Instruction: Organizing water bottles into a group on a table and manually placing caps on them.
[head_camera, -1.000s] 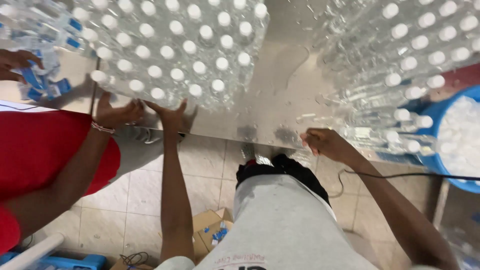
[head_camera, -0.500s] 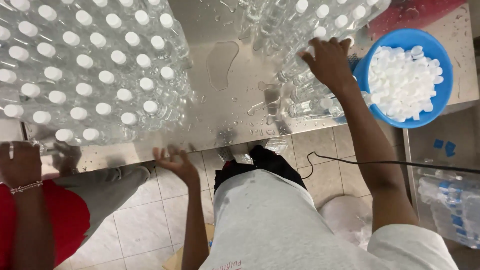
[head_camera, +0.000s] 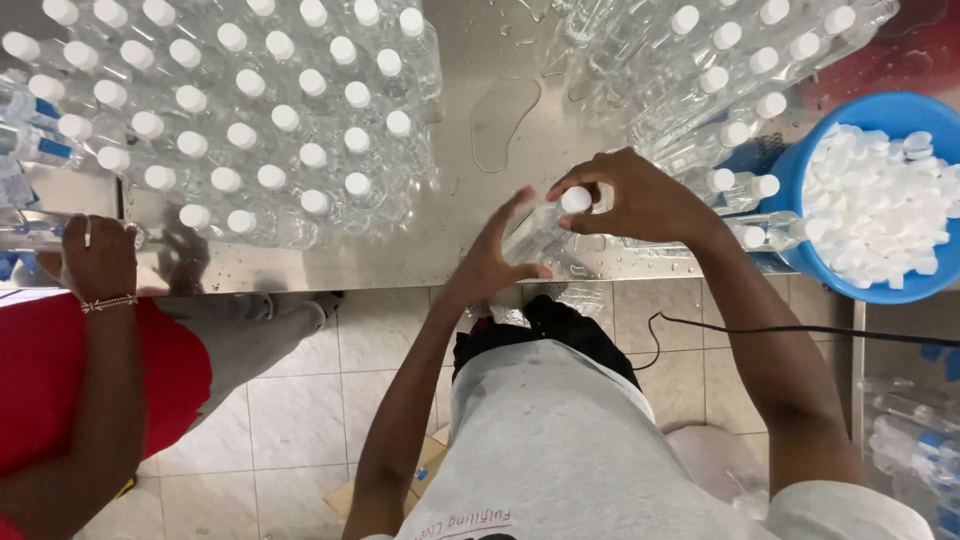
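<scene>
Both our hands are closed on one clear plastic bottle (head_camera: 535, 232) at the frame centre above the wet steel surface (head_camera: 500, 120), left hand (head_camera: 495, 262) around its body, right hand (head_camera: 640, 200) pinching the white cap (head_camera: 575, 199); it seems light, thin-walled and slippery, so the stiff neck is the safest hold.

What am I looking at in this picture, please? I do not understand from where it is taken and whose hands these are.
The camera sits on a person's head and looks straight down. That person's left hand steadies a clear plastic bottle, while the right hand grips its white cap. On the wet metal table stand many capped bottles. A blue tub at the right holds loose white caps. The hand with a bracelet at the left belongs to a co-worker in red.
</scene>
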